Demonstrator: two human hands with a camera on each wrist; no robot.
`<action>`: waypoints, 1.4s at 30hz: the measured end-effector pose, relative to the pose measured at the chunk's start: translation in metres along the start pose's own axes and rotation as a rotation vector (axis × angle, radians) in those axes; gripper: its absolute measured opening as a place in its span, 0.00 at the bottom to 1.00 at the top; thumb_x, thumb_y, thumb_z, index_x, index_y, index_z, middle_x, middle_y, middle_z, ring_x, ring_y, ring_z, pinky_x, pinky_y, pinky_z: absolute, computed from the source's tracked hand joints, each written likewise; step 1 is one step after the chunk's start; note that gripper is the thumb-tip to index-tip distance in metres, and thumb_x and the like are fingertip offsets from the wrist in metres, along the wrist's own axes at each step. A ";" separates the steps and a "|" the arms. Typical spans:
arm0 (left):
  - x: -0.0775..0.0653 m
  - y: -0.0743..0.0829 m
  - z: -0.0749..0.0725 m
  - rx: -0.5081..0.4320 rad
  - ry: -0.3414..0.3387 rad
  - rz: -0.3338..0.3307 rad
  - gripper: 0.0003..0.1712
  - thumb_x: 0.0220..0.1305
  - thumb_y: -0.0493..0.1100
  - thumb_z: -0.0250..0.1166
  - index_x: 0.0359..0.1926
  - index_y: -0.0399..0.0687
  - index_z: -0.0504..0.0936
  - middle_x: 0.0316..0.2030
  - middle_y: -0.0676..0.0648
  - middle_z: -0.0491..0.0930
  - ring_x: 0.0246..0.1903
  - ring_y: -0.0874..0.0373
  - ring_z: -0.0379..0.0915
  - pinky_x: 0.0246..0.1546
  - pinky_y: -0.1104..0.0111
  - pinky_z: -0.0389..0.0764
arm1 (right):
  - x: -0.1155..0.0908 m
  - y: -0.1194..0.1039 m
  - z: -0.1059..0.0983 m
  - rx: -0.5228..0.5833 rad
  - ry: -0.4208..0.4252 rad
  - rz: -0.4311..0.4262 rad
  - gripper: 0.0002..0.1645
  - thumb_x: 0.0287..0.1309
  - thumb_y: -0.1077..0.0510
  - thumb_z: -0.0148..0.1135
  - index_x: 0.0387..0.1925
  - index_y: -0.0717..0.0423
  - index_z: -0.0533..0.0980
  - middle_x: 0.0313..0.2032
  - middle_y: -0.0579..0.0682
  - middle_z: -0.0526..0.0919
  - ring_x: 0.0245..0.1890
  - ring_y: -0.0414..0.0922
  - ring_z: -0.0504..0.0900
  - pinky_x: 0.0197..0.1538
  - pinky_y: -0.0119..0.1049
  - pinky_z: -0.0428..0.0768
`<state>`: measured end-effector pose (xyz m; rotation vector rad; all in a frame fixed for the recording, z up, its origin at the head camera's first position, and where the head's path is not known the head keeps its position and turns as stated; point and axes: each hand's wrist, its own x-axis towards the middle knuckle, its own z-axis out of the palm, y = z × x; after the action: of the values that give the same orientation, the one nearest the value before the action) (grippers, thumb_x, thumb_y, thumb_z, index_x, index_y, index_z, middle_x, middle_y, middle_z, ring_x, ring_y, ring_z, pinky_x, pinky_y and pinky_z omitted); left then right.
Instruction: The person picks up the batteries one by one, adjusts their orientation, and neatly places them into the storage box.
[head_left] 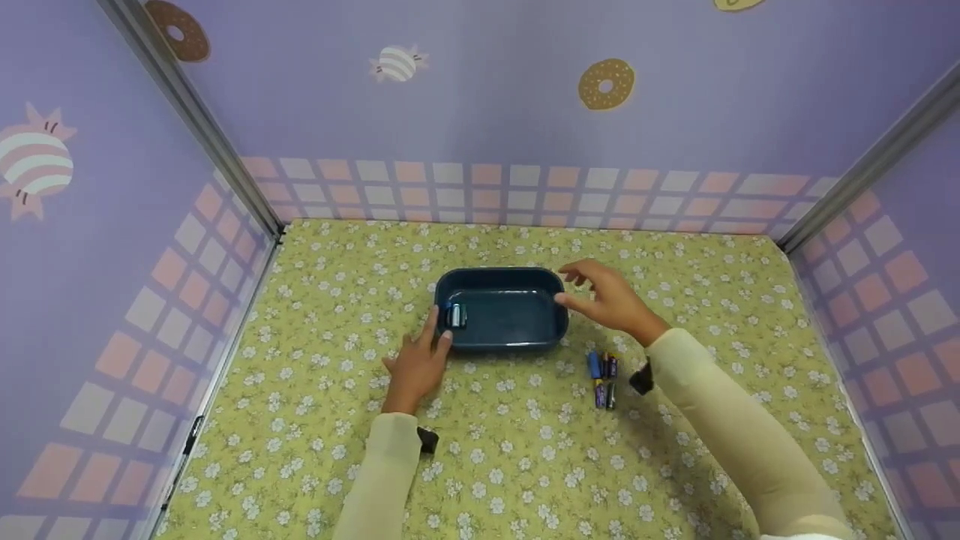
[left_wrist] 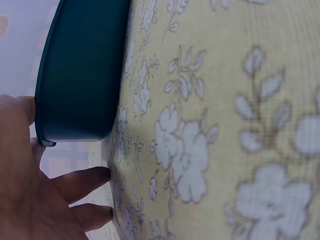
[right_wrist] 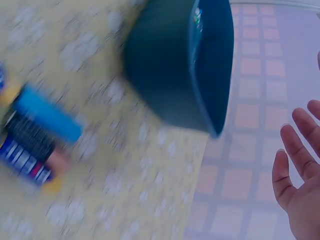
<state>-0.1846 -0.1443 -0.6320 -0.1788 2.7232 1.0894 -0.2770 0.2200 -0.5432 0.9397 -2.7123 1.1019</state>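
A dark teal plastic basin (head_left: 506, 347) stands on the floral cloth. At its front left corner, my left hand (head_left: 420, 367) rests with thumb and index finger against the rim; the left wrist view shows the other fingers (left_wrist: 92, 215) spread, touching the cloth. Inside the basin's left end lie a few small batteries (head_left: 456, 316), partly hidden by the hand. My right hand (head_left: 611, 300) hovers by the right rim, fingers loosely bent and holding nothing; in the right wrist view it is apart from the basin (right_wrist: 165, 65). Several batteries (head_left: 601, 394) lie in front of it.
A pale floral cloth (head_left: 480, 450) covers the work surface. Purple walls with pink and white squares (head_left: 487, 176) stand at the back and both sides, joined by metal corner posts (head_left: 247, 165). A dark wrist device (head_left: 643, 377) sits at the right cuff.
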 end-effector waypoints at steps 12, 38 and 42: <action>0.004 -0.003 -0.002 0.025 0.012 0.006 0.38 0.72 0.79 0.34 0.78 0.91 0.33 0.79 0.46 0.56 0.80 0.33 0.41 0.65 0.21 0.29 | -0.055 0.035 -0.011 -0.076 0.039 0.074 0.29 0.60 0.46 0.74 0.62 0.45 0.78 0.48 0.50 0.82 0.46 0.49 0.79 0.45 0.55 0.79; -0.002 -0.001 0.000 -0.009 0.013 0.014 0.38 0.72 0.79 0.35 0.78 0.91 0.35 0.80 0.47 0.56 0.80 0.35 0.39 0.66 0.22 0.26 | -0.139 0.076 0.027 0.034 -0.069 0.328 0.38 0.51 0.37 0.77 0.61 0.48 0.79 0.55 0.49 0.82 0.56 0.51 0.79 0.59 0.59 0.77; -0.001 0.000 0.001 0.000 0.016 0.013 0.38 0.72 0.79 0.35 0.78 0.90 0.35 0.80 0.46 0.56 0.80 0.35 0.40 0.66 0.22 0.27 | -0.143 0.078 0.031 0.029 -0.076 0.339 0.37 0.51 0.37 0.77 0.61 0.47 0.79 0.55 0.47 0.82 0.56 0.50 0.78 0.59 0.58 0.76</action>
<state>-0.1833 -0.1440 -0.6322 -0.1710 2.7425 1.0966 -0.1999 0.3170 -0.6531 0.5450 -3.0030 1.1793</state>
